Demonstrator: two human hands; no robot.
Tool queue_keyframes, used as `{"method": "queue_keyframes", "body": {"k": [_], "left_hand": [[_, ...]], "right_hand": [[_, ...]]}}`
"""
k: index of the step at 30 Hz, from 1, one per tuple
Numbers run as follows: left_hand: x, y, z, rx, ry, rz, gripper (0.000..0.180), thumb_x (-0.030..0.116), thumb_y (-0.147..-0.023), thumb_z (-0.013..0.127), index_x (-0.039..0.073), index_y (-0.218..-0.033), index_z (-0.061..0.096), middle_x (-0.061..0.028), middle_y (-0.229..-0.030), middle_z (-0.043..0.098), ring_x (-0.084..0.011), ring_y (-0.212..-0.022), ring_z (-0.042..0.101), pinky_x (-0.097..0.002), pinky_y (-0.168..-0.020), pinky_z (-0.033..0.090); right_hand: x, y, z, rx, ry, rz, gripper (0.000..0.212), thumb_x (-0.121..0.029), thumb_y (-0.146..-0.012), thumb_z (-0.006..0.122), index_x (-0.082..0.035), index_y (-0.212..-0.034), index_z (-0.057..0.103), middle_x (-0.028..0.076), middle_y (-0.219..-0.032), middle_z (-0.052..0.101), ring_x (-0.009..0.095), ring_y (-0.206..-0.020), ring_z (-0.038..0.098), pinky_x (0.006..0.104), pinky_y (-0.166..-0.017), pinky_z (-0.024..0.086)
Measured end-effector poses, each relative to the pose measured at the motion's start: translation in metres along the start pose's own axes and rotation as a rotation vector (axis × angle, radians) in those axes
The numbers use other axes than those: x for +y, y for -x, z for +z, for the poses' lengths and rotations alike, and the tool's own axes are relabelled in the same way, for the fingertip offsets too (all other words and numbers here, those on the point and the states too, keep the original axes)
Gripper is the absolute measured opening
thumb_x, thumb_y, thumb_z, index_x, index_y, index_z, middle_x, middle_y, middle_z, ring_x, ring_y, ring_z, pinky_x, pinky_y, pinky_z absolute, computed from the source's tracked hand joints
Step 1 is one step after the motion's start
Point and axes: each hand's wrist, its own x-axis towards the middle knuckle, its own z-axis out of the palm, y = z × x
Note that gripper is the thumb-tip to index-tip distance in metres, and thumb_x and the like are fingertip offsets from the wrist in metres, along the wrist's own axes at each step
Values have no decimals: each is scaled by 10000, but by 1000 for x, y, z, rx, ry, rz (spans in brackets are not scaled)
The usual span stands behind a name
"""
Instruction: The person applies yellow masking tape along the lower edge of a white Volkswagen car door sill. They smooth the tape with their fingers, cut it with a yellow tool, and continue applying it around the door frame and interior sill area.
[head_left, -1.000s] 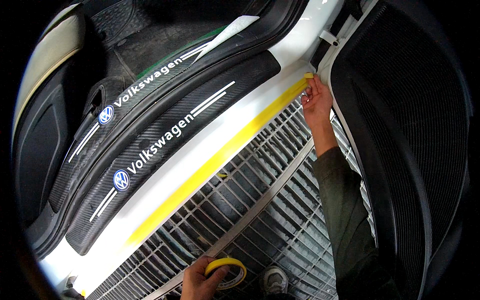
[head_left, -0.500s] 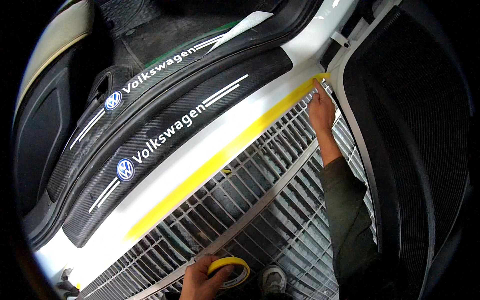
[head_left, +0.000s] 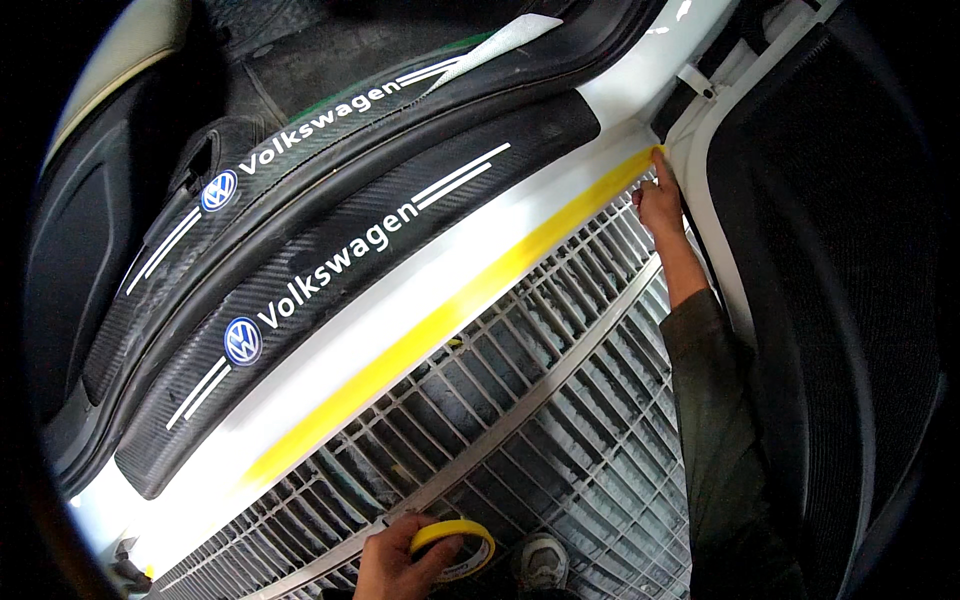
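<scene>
A long strip of yellow masking tape (head_left: 470, 300) lies along the lower edge of the white car door sill (head_left: 400, 312). At the strip's far right end, by the door hinge side, my right hand (head_left: 660, 208) presses the tape with an outstretched index finger. Its other fingers are partly curled and grip nothing. Low in the middle, my left hand (head_left: 395, 560) is closed around a roll of yellow masking tape (head_left: 465, 528), thumb through the ring. The roll is apart from the strip on the sill.
Two dark carbon-look sill guards (head_left: 345, 255) with white lettering run above the tape. The opened door (head_left: 830, 300) stands on the right. A metal floor grating (head_left: 530, 400) lies below the sill, with my shoe (head_left: 543, 562) on it. A seat (head_left: 80, 220) is at left.
My right index finger has slid along the strip to its far right end, where the tape's tip stuck out before. My left hand still holds the roll. The view has shifted slightly.
</scene>
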Motion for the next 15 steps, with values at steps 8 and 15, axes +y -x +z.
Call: {"method": "queue_keyframes", "body": {"k": [8,15], "left_hand": [[1,-1,1,-18,-22,-68,251,180,-976,624,5,-1155,628,-83,-856,655,-117,-604,565,-284,-514,460],[-4,4,0,15,11,-38,246,151,-977,617,-5,-1167,620,-109,-946,671,-142,-706,621,-294,-590,507]], "right_hand": [[18,-34,-15,117,177,-94,718,-15,-903,430,-318,-1543,311,38,-684,554,94,-486,454,259,-399,361],[-9,1,0,-1,99,25,725,21,-881,445,-145,-1560,252,184,-1270,559,183,-719,634,305,-564,523]]}}
